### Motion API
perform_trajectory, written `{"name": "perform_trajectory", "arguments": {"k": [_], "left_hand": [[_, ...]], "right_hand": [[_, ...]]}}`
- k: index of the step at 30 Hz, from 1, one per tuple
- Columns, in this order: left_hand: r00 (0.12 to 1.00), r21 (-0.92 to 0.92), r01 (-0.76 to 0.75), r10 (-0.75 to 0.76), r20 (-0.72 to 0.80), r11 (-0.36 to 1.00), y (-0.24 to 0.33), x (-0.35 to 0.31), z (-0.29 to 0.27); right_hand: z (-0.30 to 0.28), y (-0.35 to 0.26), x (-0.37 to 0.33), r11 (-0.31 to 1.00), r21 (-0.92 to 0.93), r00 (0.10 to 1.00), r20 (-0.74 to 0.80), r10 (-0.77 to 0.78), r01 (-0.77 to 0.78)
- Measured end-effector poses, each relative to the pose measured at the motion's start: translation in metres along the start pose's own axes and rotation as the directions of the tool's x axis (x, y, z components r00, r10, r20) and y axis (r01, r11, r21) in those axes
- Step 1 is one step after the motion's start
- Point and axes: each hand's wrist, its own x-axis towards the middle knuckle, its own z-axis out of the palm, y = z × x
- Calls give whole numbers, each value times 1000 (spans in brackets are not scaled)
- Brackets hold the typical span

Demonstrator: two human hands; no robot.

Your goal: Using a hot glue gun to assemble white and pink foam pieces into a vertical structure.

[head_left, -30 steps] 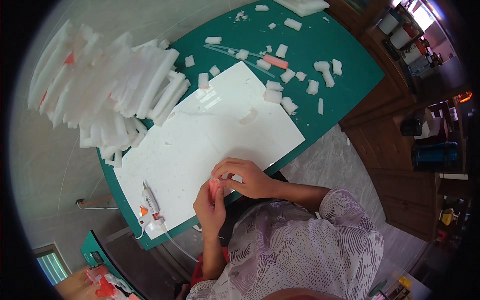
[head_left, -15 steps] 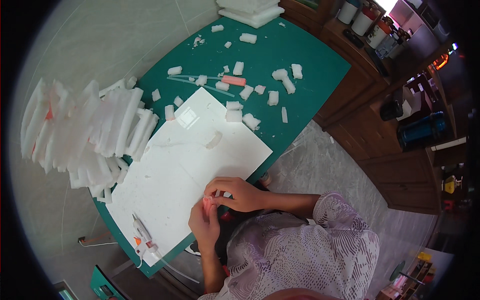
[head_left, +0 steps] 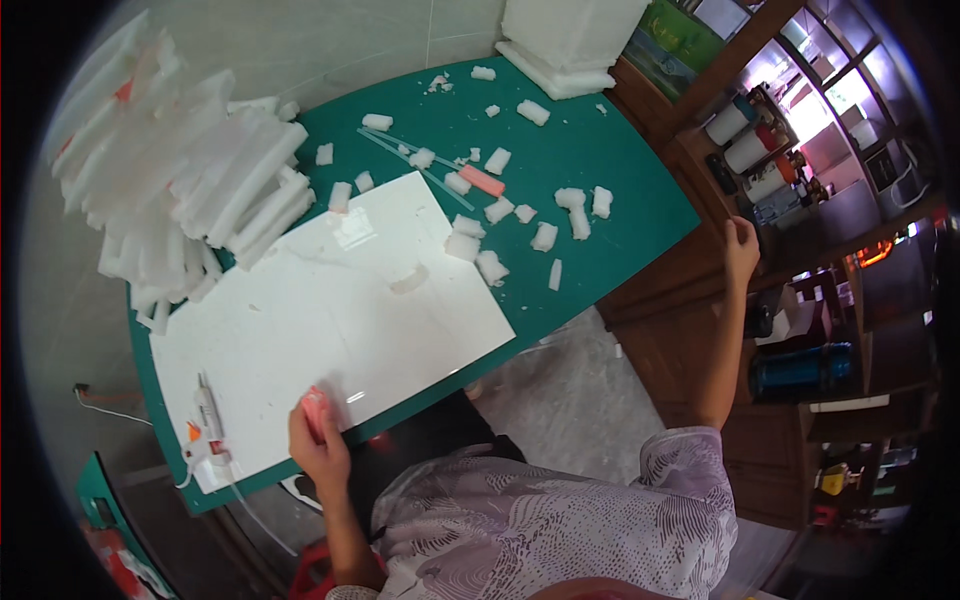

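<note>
My left hand [head_left: 318,445] is closed around a small coral-pink block [head_left: 315,405], whose exact kind I cannot make out. It is held over the near edge of a white board [head_left: 300,330]. Far out to the right, past the table, my right hand [head_left: 740,250] is raised with its fingers curled together. Whatever they hold, if anything, is too small to see. On the board's left end lies a white glue gun [head_left: 208,412] with an orange trigger, its cord trailing off the near edge.
White foam strips [head_left: 200,190] are heaped at the left. Several white foam chunks [head_left: 574,212], a second pink block [head_left: 482,180] and thin clear sticks [head_left: 440,183] are scattered on the green tabletop [head_left: 640,190]. White foam slabs [head_left: 560,75] stand at the far edge; wooden cabinets [head_left: 665,275] line the right.
My right hand has left the pink block and swung far out to the right. My left hand keeps the block. The whole view has shifted.
</note>
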Motion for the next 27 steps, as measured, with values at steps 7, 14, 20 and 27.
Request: {"name": "perform_trajectory", "arguments": {"k": [7,14,20,27], "left_hand": [[988,44,-138,141,-67,989,-4,4,13],[977,134,-149,167,-136,980,1,-1,1],[992,132,-83,94,-81,988,-6,-5,7],[992,143,-80,93,-84,986,7,1,10]], "right_hand": [[-19,199,127,913,-397,987,161,-27,90],[26,270,189,962,-274,844,521,131,20],[127,341,162,994,-9,627,776,-64,113],[196,343,118,993,100,511,858,-55,-62]]}}
